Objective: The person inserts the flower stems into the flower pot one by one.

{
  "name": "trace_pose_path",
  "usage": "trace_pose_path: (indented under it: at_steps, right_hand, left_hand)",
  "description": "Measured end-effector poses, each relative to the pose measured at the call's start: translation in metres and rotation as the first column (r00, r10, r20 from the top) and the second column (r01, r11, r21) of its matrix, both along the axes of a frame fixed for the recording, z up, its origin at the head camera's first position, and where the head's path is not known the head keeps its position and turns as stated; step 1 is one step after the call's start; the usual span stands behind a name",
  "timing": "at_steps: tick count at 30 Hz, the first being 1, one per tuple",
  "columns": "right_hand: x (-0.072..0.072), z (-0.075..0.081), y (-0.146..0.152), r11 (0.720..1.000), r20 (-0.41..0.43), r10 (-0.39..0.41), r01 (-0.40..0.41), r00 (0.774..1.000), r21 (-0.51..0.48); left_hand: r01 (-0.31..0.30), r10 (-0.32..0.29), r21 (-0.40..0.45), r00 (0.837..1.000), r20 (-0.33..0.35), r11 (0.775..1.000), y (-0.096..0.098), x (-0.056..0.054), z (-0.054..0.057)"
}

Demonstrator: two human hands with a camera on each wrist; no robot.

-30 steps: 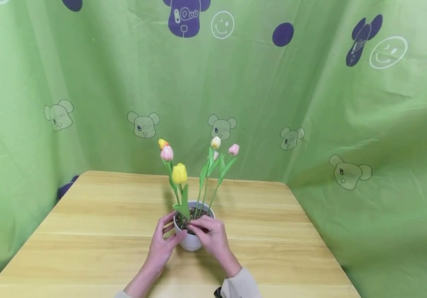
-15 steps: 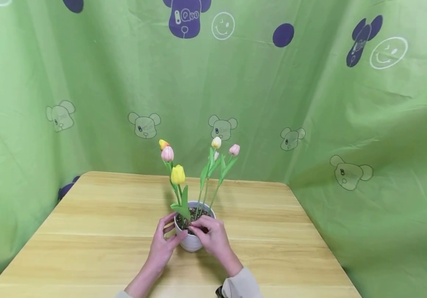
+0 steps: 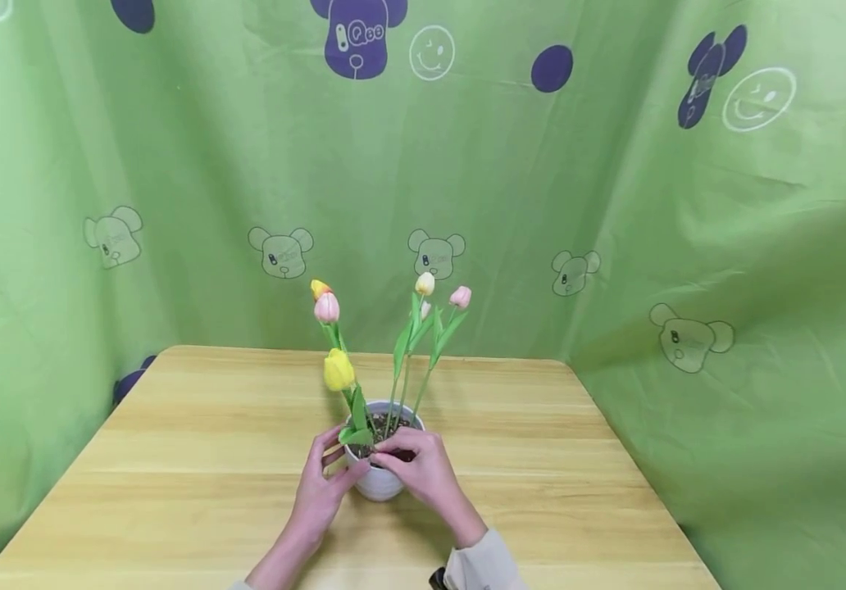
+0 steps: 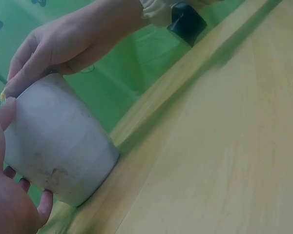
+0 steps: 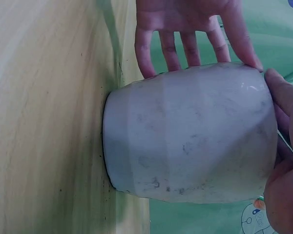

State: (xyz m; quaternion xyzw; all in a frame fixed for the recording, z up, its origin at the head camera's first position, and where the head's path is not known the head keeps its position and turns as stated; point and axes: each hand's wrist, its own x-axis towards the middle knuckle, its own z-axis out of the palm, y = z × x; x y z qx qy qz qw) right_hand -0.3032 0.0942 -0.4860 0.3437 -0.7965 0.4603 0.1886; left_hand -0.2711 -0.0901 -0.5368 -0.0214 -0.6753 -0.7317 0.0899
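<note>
A white flower pot (image 3: 380, 487) filled with dark soil (image 3: 384, 424) stands on the table. My left hand (image 3: 322, 482) holds its left side, thumb at the front rim and fingers spread along the wall, as the right wrist view also shows. With thumb and forefinger my right hand (image 3: 423, 467) pinches the low end of the yellow tulip's stem, just over the soil near the front rim; the fingertips partly hide it. The yellow tulip (image 3: 338, 370) leans left, its green leaves (image 3: 357, 422) over the pot's left rim.
Behind it in the pot rise a pink tulip (image 3: 326, 308) and an orange-yellow one (image 3: 319, 288). On the right stand a cream tulip (image 3: 425, 283), a pink tulip (image 3: 460, 297) and a paler bloom. Green printed curtains (image 3: 497, 180) surround the wooden table (image 3: 194, 459).
The yellow tulip has tilted left and its bloom has dropped lower. My right fingertips have shifted slightly down and left, toward the front rim. The left hand keeps its hold on the flower pot.
</note>
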Motion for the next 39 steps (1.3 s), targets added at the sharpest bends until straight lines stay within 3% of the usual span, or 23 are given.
trace_pose_path:
  at_steps: [8, 18, 23, 29, 35, 39]
  right_hand:
    - [0.003, 0.0, 0.003, 0.998, 0.03, 0.058, -0.058, 0.998, -0.014]
    - [0.008, -0.002, 0.011, 0.997, -0.028, 0.015, -0.013, 0.999, 0.074]
    - [0.011, -0.001, 0.016, 0.996, -0.018, 0.039, -0.038, 0.999, 0.077]
    - [0.013, -0.004, 0.021, 0.992, -0.025, 0.052, -0.049, 0.998, 0.118]
    - [0.013, -0.007, 0.02, 0.99, -0.031, 0.055, -0.051, 0.998, 0.13]
    - [0.014, -0.007, 0.02, 0.99, -0.018, 0.041, -0.038, 0.999, 0.135]
  left_hand:
    - [0.006, -0.006, -0.003, 1.0, 0.022, 1.0, 0.0, -0.002, -0.004]
    - [0.011, -0.011, -0.017, 1.0, 0.007, 1.0, 0.0, 0.0, -0.001]
    - [0.013, -0.012, -0.02, 0.999, 0.043, 1.0, 0.0, 0.002, 0.0]
    - [0.021, -0.021, -0.002, 0.999, -0.036, 1.0, 0.0, 0.0, -0.002]
    - [0.024, -0.022, 0.035, 0.999, -0.046, 0.999, -0.001, -0.003, -0.004]
    - [0.038, -0.038, -0.001, 0.998, -0.058, 0.999, -0.005, -0.004, -0.005]
